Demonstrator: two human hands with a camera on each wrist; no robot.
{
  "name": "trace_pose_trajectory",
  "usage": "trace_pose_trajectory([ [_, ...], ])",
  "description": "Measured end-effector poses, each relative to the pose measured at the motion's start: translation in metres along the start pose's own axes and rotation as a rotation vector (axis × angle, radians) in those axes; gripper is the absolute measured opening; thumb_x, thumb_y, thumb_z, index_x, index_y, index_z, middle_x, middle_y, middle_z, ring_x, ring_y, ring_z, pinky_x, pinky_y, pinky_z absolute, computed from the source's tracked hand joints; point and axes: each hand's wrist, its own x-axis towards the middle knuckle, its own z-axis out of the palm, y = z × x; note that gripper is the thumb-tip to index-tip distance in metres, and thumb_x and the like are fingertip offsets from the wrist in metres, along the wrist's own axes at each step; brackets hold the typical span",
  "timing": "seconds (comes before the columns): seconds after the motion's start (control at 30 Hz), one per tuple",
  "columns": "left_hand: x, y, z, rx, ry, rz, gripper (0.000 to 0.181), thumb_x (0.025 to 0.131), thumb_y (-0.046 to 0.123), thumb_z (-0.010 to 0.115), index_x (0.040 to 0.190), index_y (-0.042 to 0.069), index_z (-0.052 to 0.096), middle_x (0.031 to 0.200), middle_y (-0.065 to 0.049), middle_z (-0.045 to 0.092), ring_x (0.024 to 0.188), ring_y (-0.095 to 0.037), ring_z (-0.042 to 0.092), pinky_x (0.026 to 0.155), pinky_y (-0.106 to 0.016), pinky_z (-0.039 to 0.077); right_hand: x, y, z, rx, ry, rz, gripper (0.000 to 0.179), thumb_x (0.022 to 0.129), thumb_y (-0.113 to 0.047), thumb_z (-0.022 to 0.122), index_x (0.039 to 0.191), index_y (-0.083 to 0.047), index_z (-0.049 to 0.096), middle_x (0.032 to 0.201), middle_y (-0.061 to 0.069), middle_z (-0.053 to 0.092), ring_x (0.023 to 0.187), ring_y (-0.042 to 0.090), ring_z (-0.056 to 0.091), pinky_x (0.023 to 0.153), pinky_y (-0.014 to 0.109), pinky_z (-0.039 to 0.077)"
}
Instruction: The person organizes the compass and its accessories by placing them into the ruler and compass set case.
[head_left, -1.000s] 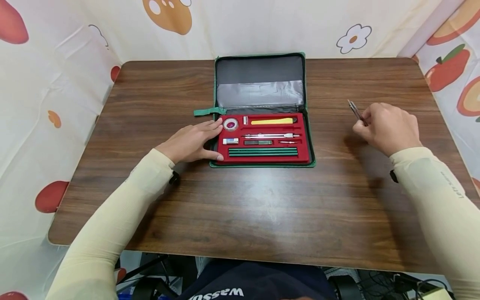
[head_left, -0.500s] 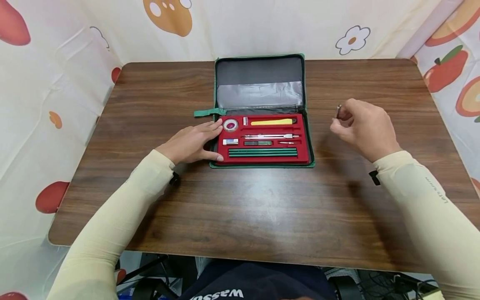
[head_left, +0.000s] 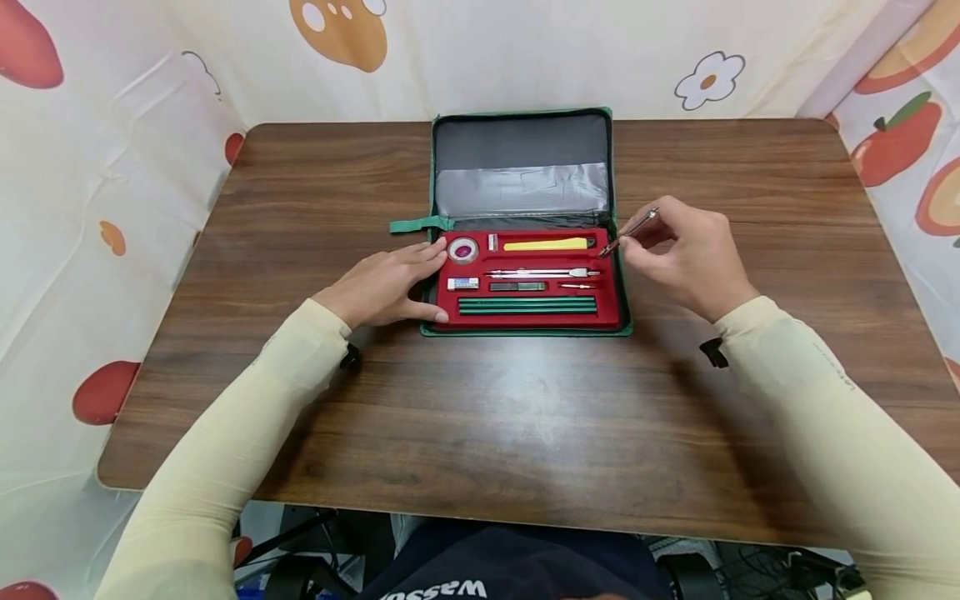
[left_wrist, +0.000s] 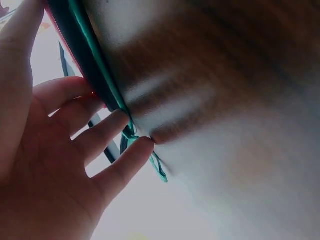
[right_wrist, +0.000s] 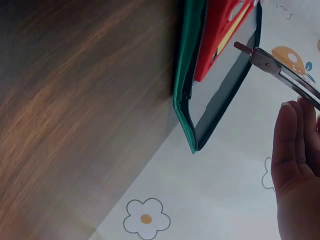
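An open green zip case lies on the table, a red tray in its near half. My left hand rests on the tray's left edge with its fingers spread; in the left wrist view the fingertips lie along the case's side. My right hand pinches a silver drawing compass, held tilted, its lower left end over the tray's right side. Set in the tray are a yellow utility knife, a second silver drawing instrument, a white tape roll, an eraser and several green pencils.
The case's grey lid stands raised at the back, with a clear pocket. A green strap sticks out to the left. The brown wooden table extends around the case, with a printed curtain behind it.
My right hand has moved left from the table's right side to the case's right edge, carrying the compass and turning it. My left hand has stayed on the tray's edge.
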Motion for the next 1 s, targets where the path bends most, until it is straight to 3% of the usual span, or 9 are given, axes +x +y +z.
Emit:
trace_pose_trajectory([
  [0.23, 0.002, 0.001, -0.001, 0.011, -0.004, 0.012, 0.098, 0.086, 0.066, 0.065, 0.158, 0.011, 0.028, 0.166, -0.005, 0.019, 0.150, -0.028, 0.023, 0.110, -0.053, 0.038, 0.002, 0.004, 0.004, -0.046, -0.047, -0.007, 0.010, 0.089, -0.007, 0.072, 0.098, -0.005, 0.067, 0.093, 0.004, 0.072, 0.080, 0.014, 0.067, 0.076, 0.007, 0.048],
  [0.4, 0.002, 0.001, -0.002, 0.013, -0.015, 0.002, 0.098, 0.086, 0.066, 0.066, 0.158, 0.011, 0.028, 0.166, -0.005, 0.019, 0.150, -0.028, 0.022, 0.111, -0.053, 0.036, 0.007, 0.006, 0.009, -0.085, -0.091, -0.050, 0.008, 0.089, -0.008, 0.070, 0.095, -0.005, 0.065, 0.090, 0.006, 0.071, 0.080, 0.019, 0.069, 0.075, 0.029, 0.057],
  [0.5, 0.001, 0.001, -0.002, 0.008, -0.019, -0.004, 0.098, 0.086, 0.065, 0.066, 0.158, 0.011, 0.028, 0.166, -0.005, 0.019, 0.151, -0.027, 0.021, 0.111, -0.054, 0.036, 0.014, 0.003, 0.015, -0.103, -0.136, -0.071, 0.007, 0.090, -0.010, 0.068, 0.093, -0.006, 0.064, 0.090, 0.006, 0.069, 0.081, 0.023, 0.067, 0.075, 0.040, 0.057],
  [0.8, -0.001, 0.000, -0.001, 0.002, -0.008, -0.002, 0.097, 0.086, 0.065, 0.066, 0.158, 0.011, 0.029, 0.166, -0.004, 0.019, 0.150, -0.027, 0.022, 0.110, -0.054, 0.037, 0.035, -0.013, 0.040, -0.225, -0.284, -0.097, 0.010, 0.091, -0.015, 0.064, 0.099, -0.007, 0.065, 0.094, 0.009, 0.066, 0.086, 0.023, 0.056, 0.079, 0.042, 0.052],
  [0.9, -0.001, 0.000, -0.001, 0.003, -0.004, 0.001, 0.097, 0.087, 0.065, 0.066, 0.158, 0.011, 0.029, 0.166, -0.004, 0.019, 0.150, -0.027, 0.023, 0.110, -0.053, 0.037, 0.039, -0.014, 0.048, -0.254, -0.307, -0.136, 0.012, 0.092, -0.016, 0.064, 0.099, -0.007, 0.067, 0.098, 0.008, 0.067, 0.091, 0.023, 0.058, 0.084, 0.045, 0.054],
  [1.0, -0.001, 0.000, -0.001, 0.008, -0.004, 0.001, 0.097, 0.087, 0.065, 0.065, 0.158, 0.011, 0.028, 0.166, -0.004, 0.019, 0.150, -0.027, 0.023, 0.110, -0.053, 0.038, 0.041, -0.015, 0.055, -0.286, -0.317, -0.193, 0.012, 0.092, -0.017, 0.065, 0.099, -0.008, 0.068, 0.101, 0.008, 0.068, 0.093, 0.023, 0.059, 0.081, 0.045, 0.055],
])
